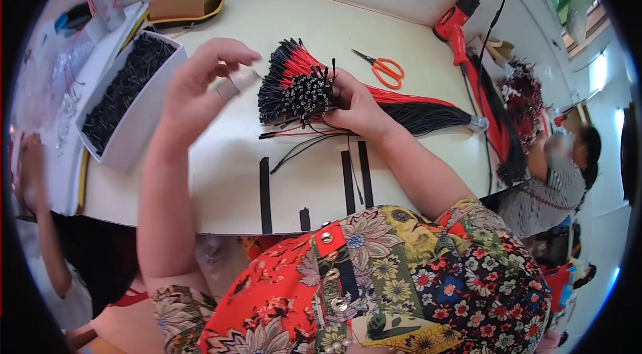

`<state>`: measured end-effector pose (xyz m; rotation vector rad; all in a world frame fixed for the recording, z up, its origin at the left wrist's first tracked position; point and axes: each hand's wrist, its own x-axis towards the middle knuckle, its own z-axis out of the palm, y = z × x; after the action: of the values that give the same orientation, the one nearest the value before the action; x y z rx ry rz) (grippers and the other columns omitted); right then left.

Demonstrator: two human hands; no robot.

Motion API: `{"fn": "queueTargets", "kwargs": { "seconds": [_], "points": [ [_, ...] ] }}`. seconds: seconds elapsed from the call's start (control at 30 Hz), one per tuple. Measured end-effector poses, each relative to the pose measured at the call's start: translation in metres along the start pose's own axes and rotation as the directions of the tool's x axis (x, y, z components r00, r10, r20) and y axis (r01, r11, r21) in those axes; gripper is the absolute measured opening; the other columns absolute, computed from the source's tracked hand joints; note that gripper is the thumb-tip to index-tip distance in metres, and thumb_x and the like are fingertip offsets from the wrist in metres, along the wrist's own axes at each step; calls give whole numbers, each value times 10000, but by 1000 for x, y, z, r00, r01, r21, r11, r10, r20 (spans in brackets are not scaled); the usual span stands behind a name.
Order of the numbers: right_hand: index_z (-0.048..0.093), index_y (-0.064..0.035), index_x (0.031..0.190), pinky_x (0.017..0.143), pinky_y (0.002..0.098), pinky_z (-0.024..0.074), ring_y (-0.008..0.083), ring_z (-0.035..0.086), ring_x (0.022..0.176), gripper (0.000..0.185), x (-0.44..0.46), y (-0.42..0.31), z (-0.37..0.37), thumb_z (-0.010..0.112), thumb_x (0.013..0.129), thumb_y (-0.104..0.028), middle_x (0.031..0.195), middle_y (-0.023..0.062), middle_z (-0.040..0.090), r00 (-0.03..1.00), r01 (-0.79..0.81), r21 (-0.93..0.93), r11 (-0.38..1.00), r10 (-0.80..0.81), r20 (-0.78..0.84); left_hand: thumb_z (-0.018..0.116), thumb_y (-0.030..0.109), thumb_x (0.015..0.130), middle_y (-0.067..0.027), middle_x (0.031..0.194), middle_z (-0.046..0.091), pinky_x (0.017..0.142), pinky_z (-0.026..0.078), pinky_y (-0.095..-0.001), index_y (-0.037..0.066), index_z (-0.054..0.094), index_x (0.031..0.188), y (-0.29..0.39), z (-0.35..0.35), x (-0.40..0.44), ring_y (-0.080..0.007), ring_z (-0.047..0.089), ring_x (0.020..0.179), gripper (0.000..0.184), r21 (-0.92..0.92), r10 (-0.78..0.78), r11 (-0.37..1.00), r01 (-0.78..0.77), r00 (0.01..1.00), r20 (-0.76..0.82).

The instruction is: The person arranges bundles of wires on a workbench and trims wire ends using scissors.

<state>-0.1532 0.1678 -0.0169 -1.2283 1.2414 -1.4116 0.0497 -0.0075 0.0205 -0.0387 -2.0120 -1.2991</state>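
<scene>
My right hand [361, 105] is closed around a bundle of red and black wires [401, 105], close to its black-tipped ends [304, 96]. Those ends fan out toward the left, many facing me. My left hand [200, 90] is raised just left of them, a little blurred. Its fingers and thumb are bent but apart, and I see nothing between them. A white band [231, 88] wraps one of its digits. Below the bundle, a few loose black wires [297, 152] trail onto the white table [227, 180].
A white box of short black tubes [127, 93] stands at left, a cardboard tray [184, 3] behind it. Orange-handled scissors [384, 73] lie beyond the bundle. A red heat gun [455, 26] and more wires [491, 120] are at right. Other people [552, 173] sit on both sides.
</scene>
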Motion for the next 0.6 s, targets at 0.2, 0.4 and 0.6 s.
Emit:
{"fn": "queueTargets", "kwargs": {
  "seconds": [0.2,0.4,0.6],
  "points": [
    [450,-15,1165,937,237,397,79,539,1037,473,10,13,-1,545,716,103,1081,41,580,1000,10,-64,998,-10,-3,706,-46,699,-74,1034,577,858,450,-320,75,669,942,26,39,-6,-209,548,986,273,286,5,958,-32,996,94],
    [465,-19,1145,911,236,414,82,553,1002,464,20,22,5,546,703,98,1034,43,592,998,62,-84,995,-61,11,716,-27,701,-70,967,597,856,455,-323,67,663,907,19,56,-22,-216,549,995,233,313,-113,939,138,989,-99],
    [463,-25,1153,884,228,416,64,537,969,444,28,35,2,587,737,68,1026,21,574,994,103,-157,982,-98,39,709,-40,696,-64,952,602,830,455,-322,63,664,901,5,68,-27,-222,552,959,234,409,-28,906,111,979,-204]
  ]
}}
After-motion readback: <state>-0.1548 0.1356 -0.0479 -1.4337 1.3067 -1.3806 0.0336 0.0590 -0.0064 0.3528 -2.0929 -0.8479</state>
